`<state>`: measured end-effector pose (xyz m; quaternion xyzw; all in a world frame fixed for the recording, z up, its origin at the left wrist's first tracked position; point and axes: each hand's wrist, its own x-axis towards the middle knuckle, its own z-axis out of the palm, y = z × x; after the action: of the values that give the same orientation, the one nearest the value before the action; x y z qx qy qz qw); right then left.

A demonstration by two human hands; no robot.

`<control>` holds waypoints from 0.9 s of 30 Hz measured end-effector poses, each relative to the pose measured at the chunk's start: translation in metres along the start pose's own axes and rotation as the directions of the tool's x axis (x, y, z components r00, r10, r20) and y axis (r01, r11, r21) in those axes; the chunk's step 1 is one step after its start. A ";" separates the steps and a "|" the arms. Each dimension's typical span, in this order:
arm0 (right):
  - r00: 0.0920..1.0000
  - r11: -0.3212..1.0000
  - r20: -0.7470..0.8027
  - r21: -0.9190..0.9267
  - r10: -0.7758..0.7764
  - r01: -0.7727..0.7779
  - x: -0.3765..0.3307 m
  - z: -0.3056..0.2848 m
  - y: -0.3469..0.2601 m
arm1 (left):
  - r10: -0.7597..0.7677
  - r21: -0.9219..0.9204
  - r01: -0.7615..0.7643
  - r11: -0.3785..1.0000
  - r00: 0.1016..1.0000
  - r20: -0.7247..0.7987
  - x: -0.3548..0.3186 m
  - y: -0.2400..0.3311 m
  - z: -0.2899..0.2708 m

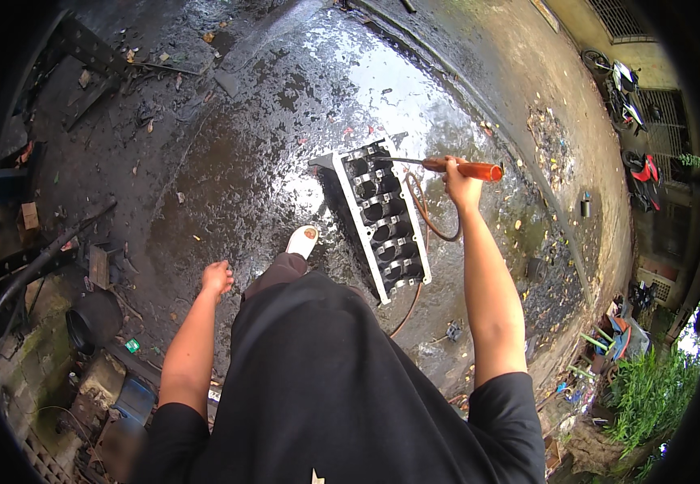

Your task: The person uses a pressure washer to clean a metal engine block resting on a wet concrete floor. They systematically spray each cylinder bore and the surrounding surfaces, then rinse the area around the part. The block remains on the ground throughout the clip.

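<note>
My right hand is closed round a spray gun with an orange, cylindrical rear end. Its thin dark nozzle reaches left over the upper end of an engine block. The block rests on the wet ground, its row of rounded dark bays facing up inside a pale metal rim. A brown hose loops between the block and my right forearm; where it joins the gun is hidden. My left hand hangs in the air left of my leg, empty, with loosely bent fingers.
My light shoe stands close to the block's left side. A black bucket and scrap metal lie at the left. Far right, motorcycles stand by a wall. A dark can sits on the ground, and leafy plants grow lower right.
</note>
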<state>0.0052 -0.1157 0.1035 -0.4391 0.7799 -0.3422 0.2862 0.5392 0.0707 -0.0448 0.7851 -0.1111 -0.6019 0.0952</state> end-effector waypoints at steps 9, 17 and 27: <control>1.000 1.000 0.016 -0.029 0.002 -0.002 -0.003 -0.004 -0.005 | -0.005 0.003 0.005 1.000 1.000 0.006 -0.004 -0.002 0.002; 1.000 1.000 0.016 0.003 0.013 -0.013 -0.003 -0.005 -0.001 | 0.003 0.008 -0.003 1.000 1.000 0.004 -0.002 -0.005 0.004; 1.000 1.000 0.010 -0.020 0.011 -0.011 -0.002 -0.004 -0.002 | 0.004 0.010 -0.004 1.000 1.000 0.011 -0.001 -0.006 0.005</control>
<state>0.0037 -0.1140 0.1082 -0.4395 0.7840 -0.3306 0.2877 0.5343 0.0765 -0.0471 0.7819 -0.1162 -0.6056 0.0917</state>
